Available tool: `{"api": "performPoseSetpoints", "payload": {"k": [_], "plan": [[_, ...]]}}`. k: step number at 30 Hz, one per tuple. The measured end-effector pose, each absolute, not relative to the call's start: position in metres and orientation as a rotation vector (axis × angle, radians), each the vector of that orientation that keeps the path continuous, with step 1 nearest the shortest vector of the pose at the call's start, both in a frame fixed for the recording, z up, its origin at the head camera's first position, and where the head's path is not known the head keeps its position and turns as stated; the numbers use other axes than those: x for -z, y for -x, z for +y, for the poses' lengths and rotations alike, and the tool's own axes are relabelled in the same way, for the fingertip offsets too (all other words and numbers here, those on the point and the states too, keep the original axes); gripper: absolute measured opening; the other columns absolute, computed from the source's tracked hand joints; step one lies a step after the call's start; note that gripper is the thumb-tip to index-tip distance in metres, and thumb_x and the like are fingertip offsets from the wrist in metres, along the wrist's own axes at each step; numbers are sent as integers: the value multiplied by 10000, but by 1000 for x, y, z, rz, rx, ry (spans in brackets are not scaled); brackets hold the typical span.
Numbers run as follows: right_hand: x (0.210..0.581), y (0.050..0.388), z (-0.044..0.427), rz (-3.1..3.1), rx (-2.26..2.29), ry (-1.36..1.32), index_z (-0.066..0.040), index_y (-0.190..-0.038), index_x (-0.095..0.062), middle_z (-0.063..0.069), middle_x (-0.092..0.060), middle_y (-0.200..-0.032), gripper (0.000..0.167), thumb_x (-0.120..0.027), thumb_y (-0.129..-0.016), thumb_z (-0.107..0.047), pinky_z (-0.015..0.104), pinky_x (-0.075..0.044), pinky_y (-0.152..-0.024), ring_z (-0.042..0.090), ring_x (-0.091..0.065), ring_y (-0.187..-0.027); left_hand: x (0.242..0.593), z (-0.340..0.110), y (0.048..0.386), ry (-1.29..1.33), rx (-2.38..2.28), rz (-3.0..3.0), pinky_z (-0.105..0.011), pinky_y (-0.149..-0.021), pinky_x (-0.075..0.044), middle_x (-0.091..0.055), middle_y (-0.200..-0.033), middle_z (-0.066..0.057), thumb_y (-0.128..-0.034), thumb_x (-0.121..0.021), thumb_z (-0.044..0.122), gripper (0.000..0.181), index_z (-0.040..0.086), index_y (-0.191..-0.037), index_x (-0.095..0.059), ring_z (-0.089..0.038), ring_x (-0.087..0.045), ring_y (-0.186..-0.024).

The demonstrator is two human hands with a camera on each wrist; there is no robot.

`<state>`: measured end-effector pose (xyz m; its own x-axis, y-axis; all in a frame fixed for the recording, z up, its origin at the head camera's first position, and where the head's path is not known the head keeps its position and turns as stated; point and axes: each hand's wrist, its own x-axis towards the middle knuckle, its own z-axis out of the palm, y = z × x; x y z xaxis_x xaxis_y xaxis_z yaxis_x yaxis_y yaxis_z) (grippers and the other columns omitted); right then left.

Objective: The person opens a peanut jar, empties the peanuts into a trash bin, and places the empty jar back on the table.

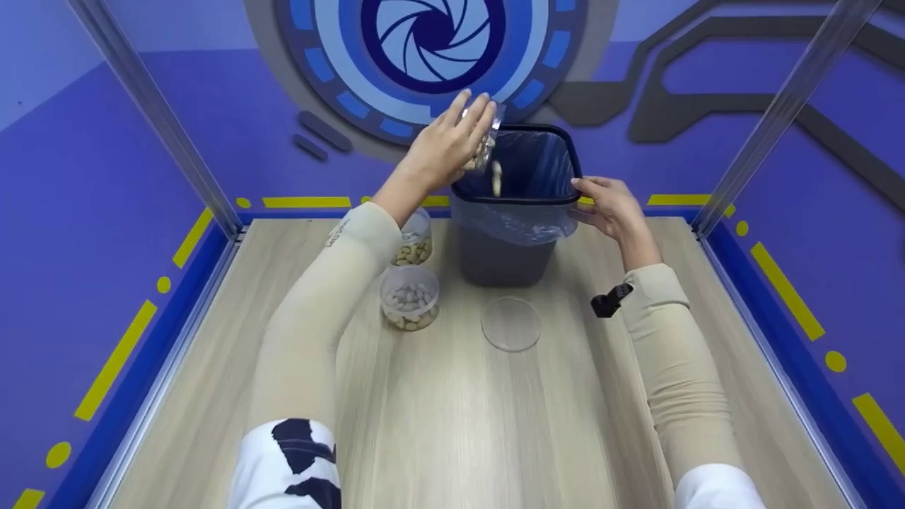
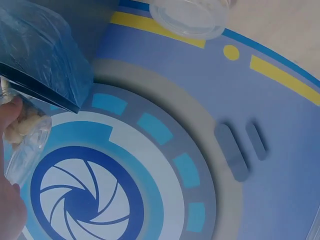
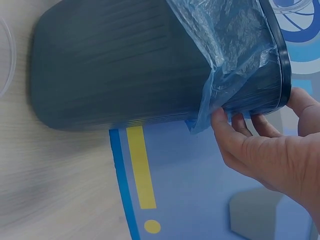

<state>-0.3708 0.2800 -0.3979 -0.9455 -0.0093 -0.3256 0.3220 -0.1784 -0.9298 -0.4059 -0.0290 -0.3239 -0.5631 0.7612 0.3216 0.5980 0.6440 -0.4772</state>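
Note:
My left hand [image 1: 445,148] grips a clear plastic jar [image 2: 29,145] and holds it tilted over the mouth of a dark grey trash bin [image 1: 503,258]. Pale nuts [image 2: 22,125] that look like unshelled peanuts lie inside the jar. A few falling nuts [image 1: 496,179] show as a blur just above the bin's opening. The bin stands upright with a thin translucent liner [image 3: 232,45] folded over its rim. On the bin's right side, my right hand [image 1: 611,208] pinches the rim, thumb and fingers on either side of it. How deep the bin is filled is hidden.
Left of the bin stand two clear tubs, a front tub [image 1: 410,300] and a rear tub [image 1: 414,240], both with nuts or pebble-like pieces inside. A round clear lid [image 1: 510,324] lies flat before the bin. Blue walls [image 1: 205,127] enclose the wooden table [image 1: 452,424].

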Motion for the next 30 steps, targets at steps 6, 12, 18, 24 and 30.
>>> {"api": "performPoseSetpoints", "payload": {"k": [6,12,18,24,30], "plan": [[396,370,280,1856,2226,-373,-29,-1591,-289,168,-282,-1615,663,-596,-1024,-179,431,-384,-1163,345,-387,-1450,323,-27,404,1016,-359,-2427,-428,-1187,-357,-184,-1661,-217,-853,-815,289,1074,-6,-1614,-116,-423,-205,-1514],[396,370,281,1843,2230,-377,-32,-1600,-260,167,-274,-1625,663,-577,-1032,-160,441,-362,-1175,341,-371,-1463,323,-26,404,987,-316,-2427,-424,-1142,-423,-205,-1655,-215,-849,-813,314,1067,-8,-1610,-138,-429,-221,-1504],[397,369,282,1837,2225,-391,-40,-1602,-262,158,-262,-1632,665,-580,-1030,-162,442,-360,-1176,340,-359,-1470,321,-25,404,965,-164,-2474,-428,-1133,-434,-231,-1646,-203,-829,-821,248,1047,2,-1609,-168,-424,-215,-1504],[398,370,282,1832,2233,-370,-37,-1591,-288,168,-250,-1635,671,-606,-1019,-181,446,-352,-1181,339,-355,-1472,315,-25,404,962,-227,-2460,-424,-1146,-419,-230,-1648,-204,-893,-765,216,958,2,-1610,-167,-419,-217,-1506],[398,370,281,1816,2246,-363,-35,-1594,-280,171,-229,-1646,685,-616,-1013,-174,456,-327,-1193,349,-319,-1489,316,-27,404,939,-267,-2428,-425,-1130,-437,-244,-1638,-219,-873,-778,207,975,-15,-1604,-172,-431,-247,-1490]]}}
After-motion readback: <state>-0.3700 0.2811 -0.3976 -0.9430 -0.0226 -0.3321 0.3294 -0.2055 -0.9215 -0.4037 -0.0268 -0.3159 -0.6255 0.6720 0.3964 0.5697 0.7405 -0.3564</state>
